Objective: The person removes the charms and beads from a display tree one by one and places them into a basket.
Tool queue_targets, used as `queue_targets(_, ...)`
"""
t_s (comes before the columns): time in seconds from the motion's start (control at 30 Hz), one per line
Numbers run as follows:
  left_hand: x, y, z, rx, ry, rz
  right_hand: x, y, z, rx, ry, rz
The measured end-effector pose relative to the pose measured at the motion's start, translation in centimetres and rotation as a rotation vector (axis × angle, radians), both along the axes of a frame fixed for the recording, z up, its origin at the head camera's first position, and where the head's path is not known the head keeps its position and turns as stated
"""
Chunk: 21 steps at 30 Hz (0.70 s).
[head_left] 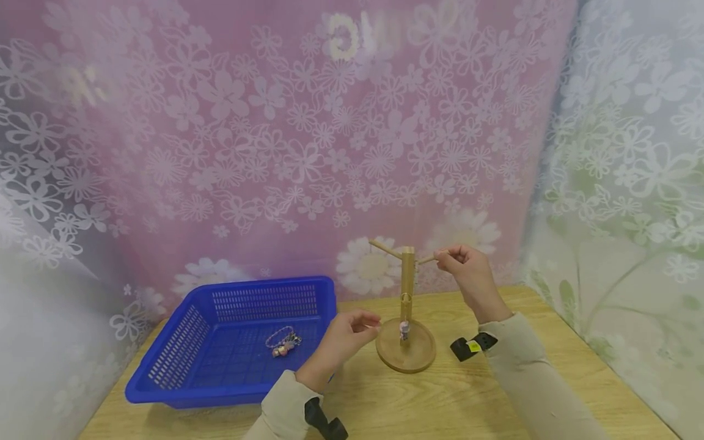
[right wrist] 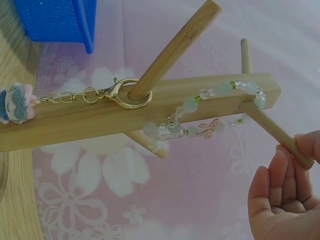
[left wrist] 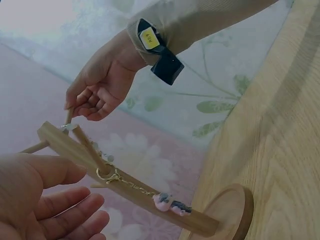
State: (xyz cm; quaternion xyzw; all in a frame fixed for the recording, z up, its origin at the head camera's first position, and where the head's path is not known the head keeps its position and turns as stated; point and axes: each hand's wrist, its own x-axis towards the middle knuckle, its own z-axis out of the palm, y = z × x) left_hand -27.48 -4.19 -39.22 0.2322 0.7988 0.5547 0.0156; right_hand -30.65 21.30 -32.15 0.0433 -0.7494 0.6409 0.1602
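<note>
The right grip (head_left: 469, 270) pinches a peg (right wrist: 272, 128) bearing a beaded bracelet (right wrist: 190, 105) on the wooden stand (head_left: 407, 275) near the desk's (head_left: 407, 406) far edge; the left grip (head_left: 348, 339) is loosely spread.

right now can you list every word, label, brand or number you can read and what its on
Nothing reads with certainty:
Yellow label on the black wrist device: characters too small and blurred to read.
Pale letters high on the pink backdrop: one resembles "G", the rest too blurred.
Pale marks at the backdrop's upper left: too blurred to read.
</note>
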Motion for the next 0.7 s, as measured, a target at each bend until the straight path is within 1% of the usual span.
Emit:
queue_targets(0.13, 0.4, 1.1, -0.7, 0.02, -0.032, -0.017, 0.1, 0.2, 0.1, 0.003, 0.004, 0.017)
queue_targets(0.27, 0.7, 2.2, -1.6, 0.041, -0.059, -0.019, 0.0, 0.4, 0.1, 0.002, -0.005, 0.04)
queue_targets(0.5, 1.0, 3.4, -2.9, 0.077, -0.072, 0.01, -0.1, 0.5, 0.1, 0.002, -0.013, 0.071)
queue_targets(0.6, 0.9, 3.8, -3.5, 0.114, -0.055, 0.03, -0.1, 0.6, 0.1, -0.005, -0.009, 0.075)
queue_targets(0.7, 0.7, 4.3, -4.3, 0.162, -0.055, 0.062, -0.1, 0.6, 0.1, -0.008, 0.001, 0.077)
